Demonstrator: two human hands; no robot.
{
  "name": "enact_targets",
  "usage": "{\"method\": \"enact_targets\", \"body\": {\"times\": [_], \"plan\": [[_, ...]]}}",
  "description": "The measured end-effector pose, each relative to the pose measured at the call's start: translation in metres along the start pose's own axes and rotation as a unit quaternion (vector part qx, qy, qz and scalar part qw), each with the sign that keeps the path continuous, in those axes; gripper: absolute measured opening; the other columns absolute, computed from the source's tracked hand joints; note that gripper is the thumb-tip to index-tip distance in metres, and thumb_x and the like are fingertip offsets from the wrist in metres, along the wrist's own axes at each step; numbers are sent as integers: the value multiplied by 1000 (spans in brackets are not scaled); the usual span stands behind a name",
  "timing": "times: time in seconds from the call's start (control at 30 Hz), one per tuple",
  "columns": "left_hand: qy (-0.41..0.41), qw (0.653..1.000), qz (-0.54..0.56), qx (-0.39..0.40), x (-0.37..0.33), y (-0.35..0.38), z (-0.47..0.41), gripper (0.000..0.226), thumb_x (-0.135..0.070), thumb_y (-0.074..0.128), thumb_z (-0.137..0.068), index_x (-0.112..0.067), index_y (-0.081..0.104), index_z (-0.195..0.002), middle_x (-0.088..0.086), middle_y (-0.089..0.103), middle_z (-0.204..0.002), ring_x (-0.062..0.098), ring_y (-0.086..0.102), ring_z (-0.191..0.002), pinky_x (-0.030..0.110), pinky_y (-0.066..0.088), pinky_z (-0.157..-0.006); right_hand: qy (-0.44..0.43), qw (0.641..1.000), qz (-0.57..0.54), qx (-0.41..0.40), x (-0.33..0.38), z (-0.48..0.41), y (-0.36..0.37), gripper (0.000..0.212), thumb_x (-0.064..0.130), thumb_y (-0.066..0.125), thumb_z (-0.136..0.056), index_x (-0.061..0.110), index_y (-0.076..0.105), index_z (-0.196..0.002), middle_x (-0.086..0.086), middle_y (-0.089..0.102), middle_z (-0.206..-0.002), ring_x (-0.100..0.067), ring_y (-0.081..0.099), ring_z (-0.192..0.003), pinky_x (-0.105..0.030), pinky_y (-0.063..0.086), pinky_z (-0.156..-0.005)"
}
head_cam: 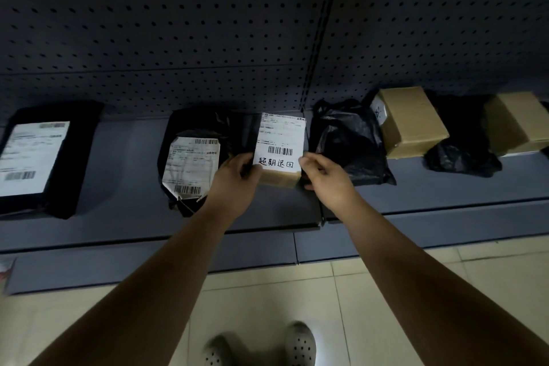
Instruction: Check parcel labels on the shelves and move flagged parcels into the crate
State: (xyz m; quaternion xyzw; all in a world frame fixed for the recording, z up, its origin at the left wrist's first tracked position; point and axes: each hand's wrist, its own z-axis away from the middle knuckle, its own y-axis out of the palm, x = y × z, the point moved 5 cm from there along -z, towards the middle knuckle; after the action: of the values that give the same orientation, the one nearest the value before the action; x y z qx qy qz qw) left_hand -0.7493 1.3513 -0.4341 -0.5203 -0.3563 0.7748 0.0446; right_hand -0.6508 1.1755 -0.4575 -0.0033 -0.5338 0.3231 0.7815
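Box (pixel 280 140) on shelf (pixel 124 163), handwritten flag; left hand (pixel 237 175), right hand (pixel 326 178) fingers curled round its edges. Not yet moved.

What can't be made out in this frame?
Head view only:
- crate: out of frame.
- Print on the small box: too small; only the handwriting reads.
- far-left parcel: label blurred, cut by the left edge.
- black bag: dark folds hide any label.

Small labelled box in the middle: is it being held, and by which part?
Yes. The left hand grips the small cardboard box at its near left corner, the right hand at its near right corner.
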Motion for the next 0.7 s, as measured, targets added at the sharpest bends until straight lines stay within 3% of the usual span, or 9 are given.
{"method": "enact_targets", "body": {"times": [0.1, 0.23, 0.33, 0.47, 0.53, 0.6, 0.7], "plan": [[-3, 1000, 14, -13, 0, 0, 5, 29, -25, 50, -100, -18, 64, -125, 1, 63, -121, 11, 53, -103, 13, 32, -78, 5, 1000, -20, 23, 5, 6, 1, 42, 39, 56, -98, 29, 54, -139, 9, 62, -119, -7, 62, -100, -34, 56, -92], [-14, 995, 90, -46, -6, -7, 10, 26, -26, 49, -101, -21, 68, -118, -2, 63, -108, 18, 60, -102, 26, 44, -84, 5, 997, -72, 29, 18, 15, -3, 43, 38, 53, -100, 26, 52, -140, 9, 62, -117, -3, 61, -92, -25, 57, -83], [-10, 993, 110, -46, -17, -14, 14, 25, -31, 51, -100, -26, 69, -116, -1, 66, -110, 18, 63, -100, 33, 50, -91, -18, 996, -83, 39, 29, 22, -6, 37, 38, 52, -100, 31, 53, -136, 11, 63, -113, -3, 61, -94, -23, 56, -81], [32, 992, 116, -32, -36, -27, 34, 22, -19, 56, -98, -32, 65, -113, -22, 64, -95, -12, 60, -84, 5, 45, -74, -73, 990, -105, 63, 39, 37, -11, 30, 26, 55, -100, 50, 51, -118, 18, 60, -117, 1, 59, -100, -28, 53, -91], [34, 989, 143, -19, -41, -32, 48, 25, -10, 60, -95, -32, 63, -105, -23, 65, -94, -16, 60, -80, 4, 46, -71, -88, 985, -120, 92, 39, 48, -13, 40, 20, 59, -98, 54, 51, -117, 16, 58, -128, 1, 59, -109, -29, 48, -99], [33, 986, 164, -19, -45, -38, 65, 28, -5, 62, -93, -32, 62, -99, -21, 66, -98, -14, 62, -86, 5, 46, -72, -105, 977, -144, 120, 42, 62, -15, 46, 10, 61, -95, 45, 49, -124, 8, 58, -133, 2, 59, -114, -26, 48, -100], [29, 983, 182, -24, -52, -52, 88, 32, -2, 63, -91, -33, 61, -97, -15, 68, -101, -9, 64, -92, 8, 49, -76, -120, 966, -178, 142, 50, 84, -18, 47, -7, 59, -92, 29, 46, -120, 6, 60, -126, 3, 63, -107, -18, 51, -89]]}}
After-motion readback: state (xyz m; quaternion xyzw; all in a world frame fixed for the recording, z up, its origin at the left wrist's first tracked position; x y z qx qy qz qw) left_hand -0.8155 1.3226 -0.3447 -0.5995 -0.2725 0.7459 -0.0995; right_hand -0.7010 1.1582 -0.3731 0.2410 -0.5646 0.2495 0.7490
